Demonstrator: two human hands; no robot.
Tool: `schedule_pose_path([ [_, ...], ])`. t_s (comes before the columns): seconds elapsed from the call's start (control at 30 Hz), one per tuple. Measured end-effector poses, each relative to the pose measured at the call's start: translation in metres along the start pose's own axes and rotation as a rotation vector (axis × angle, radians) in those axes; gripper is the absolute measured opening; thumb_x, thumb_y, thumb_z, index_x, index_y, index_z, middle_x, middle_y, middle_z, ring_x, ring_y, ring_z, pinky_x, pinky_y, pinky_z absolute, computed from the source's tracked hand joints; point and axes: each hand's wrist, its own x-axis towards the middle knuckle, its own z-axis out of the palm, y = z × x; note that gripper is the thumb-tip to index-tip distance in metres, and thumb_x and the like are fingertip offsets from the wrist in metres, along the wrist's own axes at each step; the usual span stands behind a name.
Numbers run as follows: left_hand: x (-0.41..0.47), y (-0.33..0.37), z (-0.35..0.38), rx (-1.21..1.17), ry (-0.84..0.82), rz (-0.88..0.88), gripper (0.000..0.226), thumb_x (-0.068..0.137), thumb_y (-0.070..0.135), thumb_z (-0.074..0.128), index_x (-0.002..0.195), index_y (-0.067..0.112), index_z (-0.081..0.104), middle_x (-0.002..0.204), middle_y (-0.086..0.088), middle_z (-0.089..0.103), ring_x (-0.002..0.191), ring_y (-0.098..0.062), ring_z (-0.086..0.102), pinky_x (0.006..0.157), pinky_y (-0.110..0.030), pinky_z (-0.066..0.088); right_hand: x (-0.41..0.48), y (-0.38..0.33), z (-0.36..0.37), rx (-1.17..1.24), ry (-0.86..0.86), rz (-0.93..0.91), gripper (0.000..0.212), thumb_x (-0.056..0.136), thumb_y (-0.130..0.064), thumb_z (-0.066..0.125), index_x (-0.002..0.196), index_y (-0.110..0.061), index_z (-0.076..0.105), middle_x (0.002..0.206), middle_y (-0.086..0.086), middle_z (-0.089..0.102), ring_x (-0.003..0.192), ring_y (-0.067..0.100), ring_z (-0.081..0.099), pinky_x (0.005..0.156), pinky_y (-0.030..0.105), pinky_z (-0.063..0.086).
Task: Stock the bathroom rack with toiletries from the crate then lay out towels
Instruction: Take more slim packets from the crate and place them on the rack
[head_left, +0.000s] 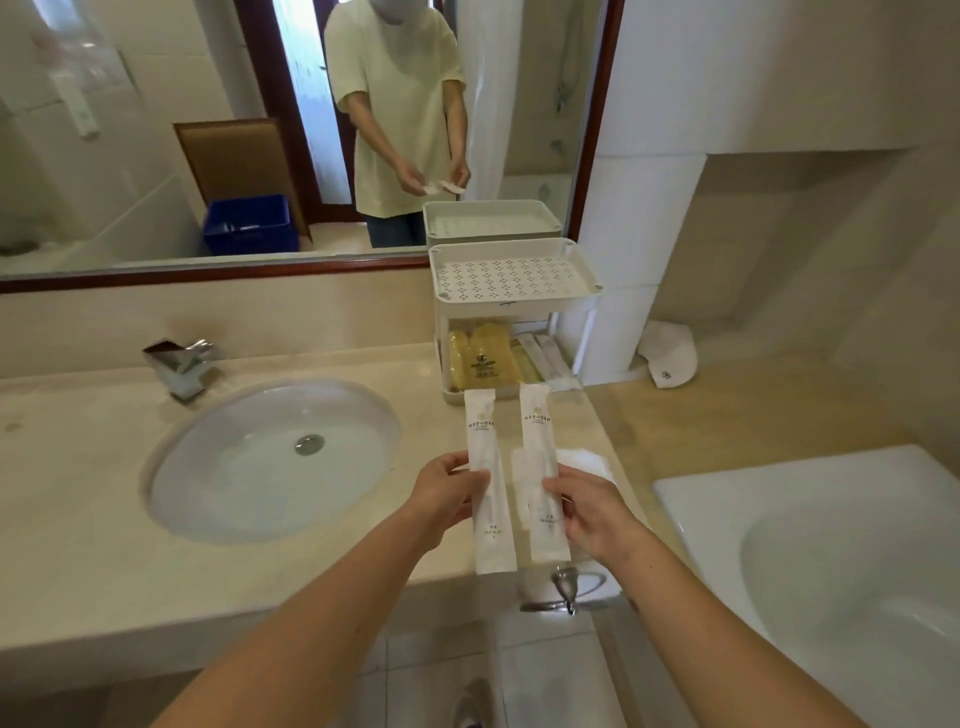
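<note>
**Dental-kit sachets, two.** Long, flat, matte white paper sleeves with a small printed emblem near the top and small lettering near the bottom.
- Left sachet (488, 483): pinched at mid-length by the left hand (444, 493), with the thumb on the front face and the fingers curled behind.
- Right sachet (540, 467): pinched the same way by the right hand (592, 514), with the thumb across its front.
- Position: both are held upright, side by side and slightly apart, over the front part of the counter and just in front of the rack.
- Arms: both forearms are bare and reach forward, converging.

**Rack** (519, 306). White plastic, two tiers, rounded corners. It stands at the right end of the counter against the mirror.
- Top tray: perforated with clusters of small holes.
- Lower tier: translucent yellow bottles (475, 353) at left and more white sachets (545, 353) at right.

**Folded cloth** (587, 460). White, textured, lying on the counter beneath the right hand.

**Counter** (104, 519). Polished cream stone.

**Basin** (270, 483). Oval, white glazed, set into the counter, with a metal drain.

**Tap** (179, 364). Angular chrome, behind the basin.

**Mirror** (156, 156). Dark red-brown frame. It reflects a blue plastic crate (249, 223).

**Fabric item** (670, 353). White, soft, with a small logo. It lies on the ledge to the right of the rack.

**Bathtub** (831, 519). Glossy white, at far right.
</note>
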Motion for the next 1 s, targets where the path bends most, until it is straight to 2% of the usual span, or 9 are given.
schedule_pose_path([
  [0.17, 0.076, 0.025, 0.013, 0.005, 0.003, -0.040, 0.039, 0.087, -0.002, 0.056, 0.125, 0.006, 0.057, 0.110, -0.014, 0.070, 0.094, -0.028, 0.070, 0.079, -0.036, 0.058, 0.067, -0.035, 0.004, -0.064, 0.081, 0.046, 0.034, 0.088, 0.011, 0.051, 0.118, 0.002, 0.063, 0.112, 0.024, 0.068, 0.108, 0.039, 0.064, 0.095, 0.052, 0.051],
  [0.27, 0.117, 0.039, 0.019, 0.027, 0.006, -0.054, 0.040, 0.087, -0.001, 0.056, 0.126, 0.007, 0.057, 0.112, -0.014, 0.069, 0.096, -0.028, 0.069, 0.082, -0.037, 0.057, 0.104, -0.054, 0.007, -0.080, 0.100, 0.040, 0.035, 0.088, 0.011, 0.051, 0.119, 0.001, 0.063, 0.109, 0.021, 0.070, 0.105, 0.037, 0.066, 0.093, 0.051, 0.052],
  [0.43, 0.171, 0.054, 0.027, 0.054, 0.007, -0.072, 0.041, 0.087, -0.003, 0.056, 0.126, 0.006, 0.058, 0.112, -0.012, 0.069, 0.093, -0.026, 0.069, 0.079, -0.036, 0.058, 0.157, -0.077, 0.010, -0.100, 0.100, 0.027, 0.036, 0.088, 0.012, 0.049, 0.118, 0.001, 0.063, 0.105, 0.020, 0.071, 0.100, 0.034, 0.068, 0.085, 0.045, 0.056],
  [0.57, 0.212, 0.060, 0.035, 0.082, 0.014, -0.075, 0.039, 0.087, -0.003, 0.057, 0.124, 0.008, 0.059, 0.104, -0.007, 0.070, 0.087, -0.020, 0.069, 0.075, -0.031, 0.058, 0.203, -0.092, 0.010, -0.085, 0.096, 0.010, 0.035, 0.087, 0.014, 0.046, 0.110, -0.002, 0.065, 0.099, 0.018, 0.071, 0.088, 0.030, 0.070, 0.068, 0.039, 0.059],
  [0.7, 0.263, 0.054, 0.053, 0.109, 0.030, -0.064, 0.040, 0.088, -0.002, 0.057, 0.127, 0.009, 0.057, 0.109, -0.012, 0.070, 0.099, -0.029, 0.068, 0.090, -0.044, 0.055, 0.260, -0.104, 0.002, -0.118, 0.087, 0.002, 0.040, 0.086, 0.016, 0.042, 0.092, -0.014, 0.068, 0.082, 0.009, 0.075, 0.077, 0.024, 0.072, 0.062, 0.036, 0.060],
  [0.73, 0.281, 0.049, 0.059, 0.104, 0.046, -0.066, 0.041, 0.089, -0.001, 0.057, 0.128, 0.008, 0.056, 0.111, -0.013, 0.069, 0.099, -0.030, 0.068, 0.089, -0.044, 0.056, 0.278, -0.106, -0.002, -0.143, 0.081, -0.006, 0.041, 0.086, 0.015, 0.042, 0.093, -0.015, 0.068, 0.083, 0.007, 0.076, 0.078, 0.023, 0.073, 0.065, 0.036, 0.060],
  [0.87, 0.304, 0.054, 0.065, 0.115, 0.083, -0.048, 0.043, 0.089, -0.001, 0.058, 0.131, 0.009, 0.054, 0.105, -0.012, 0.069, 0.074, -0.017, 0.066, 0.058, -0.024, 0.057, 0.300, -0.116, 0.003, -0.280, 0.084, -0.046, 0.054, 0.085, 0.009, 0.046, 0.136, -0.008, 0.052, 0.131, 0.012, 0.059, 0.117, 0.028, 0.059, 0.102, 0.045, 0.048],
  [0.93, 0.324, 0.052, 0.071, 0.096, 0.128, -0.058, 0.045, 0.089, 0.001, 0.060, 0.132, 0.011, 0.053, 0.104, -0.010, 0.070, 0.073, -0.015, 0.066, 0.056, -0.022, 0.055, 0.319, -0.119, 0.000, -0.258, 0.093, -0.050, 0.051, 0.086, 0.009, 0.049, 0.134, -0.008, 0.051, 0.129, 0.013, 0.059, 0.114, 0.029, 0.060, 0.101, 0.045, 0.048],
  [1.0, 0.341, 0.050, 0.076, 0.091, 0.156, -0.056, 0.050, 0.089, 0.001, 0.060, 0.137, 0.013, 0.050, 0.110, -0.010, 0.068, 0.083, -0.017, 0.067, 0.066, -0.025, 0.056, 0.332, -0.122, -0.001, -0.223, 0.100, -0.041, 0.046, 0.087, 0.008, 0.051, 0.128, -0.012, 0.053, 0.128, 0.013, 0.059, 0.112, 0.029, 0.060, 0.100, 0.045, 0.049],
])
